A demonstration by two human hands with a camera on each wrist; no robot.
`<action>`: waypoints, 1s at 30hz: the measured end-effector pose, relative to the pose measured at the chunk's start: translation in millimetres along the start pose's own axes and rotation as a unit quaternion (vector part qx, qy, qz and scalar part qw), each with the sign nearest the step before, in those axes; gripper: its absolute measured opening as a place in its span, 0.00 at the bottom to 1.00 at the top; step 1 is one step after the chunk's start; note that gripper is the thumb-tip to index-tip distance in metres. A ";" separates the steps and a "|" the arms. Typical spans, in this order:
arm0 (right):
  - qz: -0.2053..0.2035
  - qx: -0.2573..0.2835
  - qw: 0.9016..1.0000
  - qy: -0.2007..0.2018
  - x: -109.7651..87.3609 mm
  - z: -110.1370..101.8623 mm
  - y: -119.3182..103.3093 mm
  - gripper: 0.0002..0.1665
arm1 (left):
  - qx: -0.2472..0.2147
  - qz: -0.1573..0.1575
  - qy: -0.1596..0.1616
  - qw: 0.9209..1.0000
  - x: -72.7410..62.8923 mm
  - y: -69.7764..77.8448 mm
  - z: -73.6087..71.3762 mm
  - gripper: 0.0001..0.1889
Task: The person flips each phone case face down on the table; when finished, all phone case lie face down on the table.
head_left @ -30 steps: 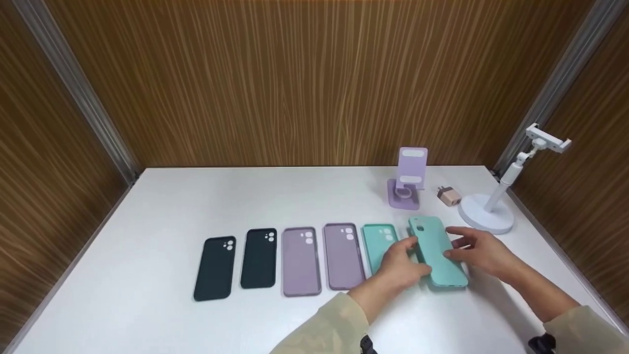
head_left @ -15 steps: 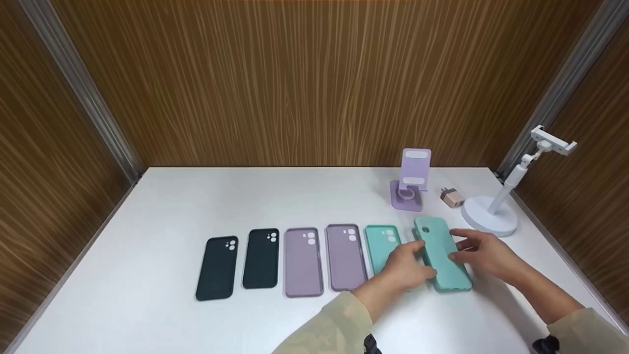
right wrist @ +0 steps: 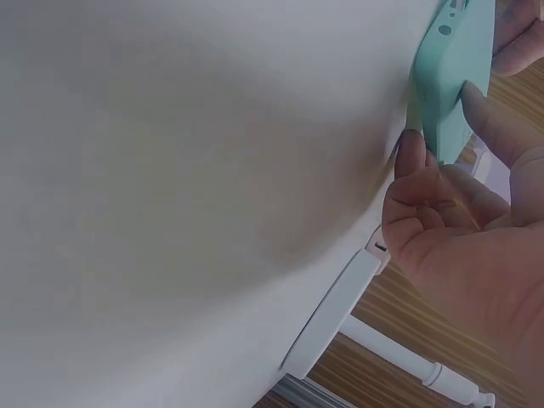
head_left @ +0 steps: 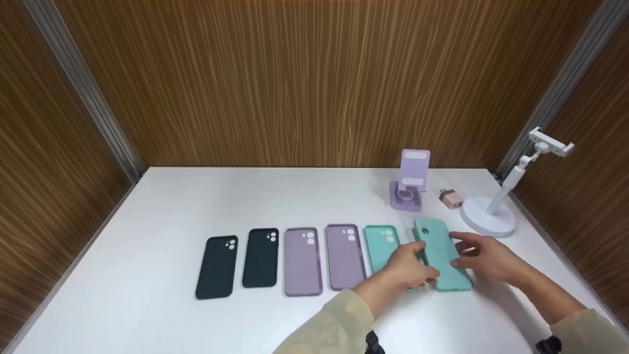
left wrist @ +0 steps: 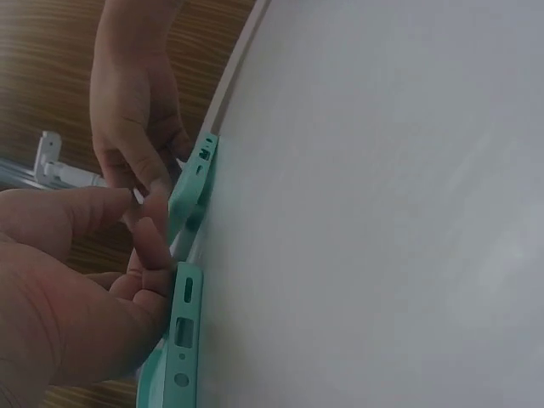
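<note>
While the right hand pinches the rightmost teal case, thumb uppermost, the left hand lies opposite, grip unclear.

Beyond your right hand, the white stand and charger obstruct you; the purple stand does farther left. Teal cases crowd your left hand. You can pass over the table left of and behind the black cases.

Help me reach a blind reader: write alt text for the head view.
A person's left hand and right hand hold a teal case by its sides at a table. To its left lie a second teal case, two purple cases and two black cases; behind are a purple stand, charger and white stand.
</note>
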State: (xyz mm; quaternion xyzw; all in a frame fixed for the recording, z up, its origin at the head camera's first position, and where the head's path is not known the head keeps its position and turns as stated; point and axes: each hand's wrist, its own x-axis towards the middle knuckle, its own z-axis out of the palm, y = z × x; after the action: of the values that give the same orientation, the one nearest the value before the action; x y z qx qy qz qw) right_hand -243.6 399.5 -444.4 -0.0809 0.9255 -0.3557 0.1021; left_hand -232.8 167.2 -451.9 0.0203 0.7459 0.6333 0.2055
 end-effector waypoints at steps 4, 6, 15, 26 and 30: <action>-0.004 -0.003 1.000 -0.005 0.3 0.2 1.1 0.46 | -0.029 -0.011 -0.009 0.999 1.1 -0.9 1.0 0.37; -0.008 -0.005 1.000 -0.006 -0.1 0.1 1.7 0.46 | -0.043 -0.018 -0.017 0.999 1.9 -0.8 1.2 0.37; -0.013 -0.034 0.999 0.008 -4.2 3.0 0.9 0.45 | -0.052 -0.032 -0.035 0.997 4.9 -0.2 2.6 0.38; -0.019 -0.077 0.996 0.038 -9.4 4.4 -9.0 0.44 | -0.005 0.004 -0.038 0.999 -15.7 10.9 -24.1 0.36; -0.047 -0.076 0.994 0.063 -11.5 7.5 -22.6 0.41 | 0.050 0.038 -0.016 0.998 -28.6 12.3 -54.2 0.36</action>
State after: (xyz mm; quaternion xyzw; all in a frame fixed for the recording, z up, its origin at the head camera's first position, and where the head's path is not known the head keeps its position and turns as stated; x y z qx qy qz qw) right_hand -228.9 380.7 -433.0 -0.1093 0.9496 -0.2930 0.0201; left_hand -227.5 110.6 -426.0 0.0696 0.7719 0.6020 0.1921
